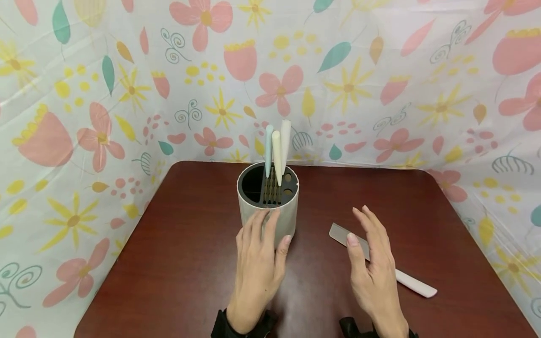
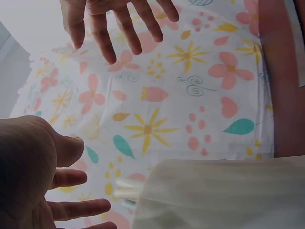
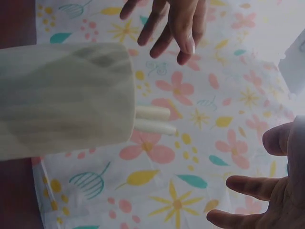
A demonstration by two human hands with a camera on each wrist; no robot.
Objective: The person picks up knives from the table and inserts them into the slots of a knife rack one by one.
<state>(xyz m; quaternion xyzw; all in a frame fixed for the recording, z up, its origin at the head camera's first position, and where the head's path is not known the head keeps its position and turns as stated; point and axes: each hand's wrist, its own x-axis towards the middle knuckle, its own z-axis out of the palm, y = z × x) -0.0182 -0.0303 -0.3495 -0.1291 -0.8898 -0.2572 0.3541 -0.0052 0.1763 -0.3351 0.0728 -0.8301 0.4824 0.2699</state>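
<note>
A round off-white knife block (image 1: 270, 218) with a black slotted top stands toward the back of the table. Three handles rise from its slots: a light blue handle (image 1: 268, 150), a cream handle (image 1: 276, 152) and a white handle (image 1: 285, 143). My left hand (image 1: 258, 270), fingers extended, is in front of the block and overlaps its lower front in the head view. To the right, a cleaver (image 1: 416, 283) with a white handle lies on the table, its blade pointing back left. My right hand (image 1: 374, 267) hovers over it with fingers spread, hiding the middle of it.
The dark reddish-brown table (image 1: 177, 263) has rounded back corners. Behind it and at its sides hangs a white cloth (image 1: 359, 117) printed with flowers and leaves. Round holes and a larger compartment (image 1: 252, 183) flank the slots in the block's top.
</note>
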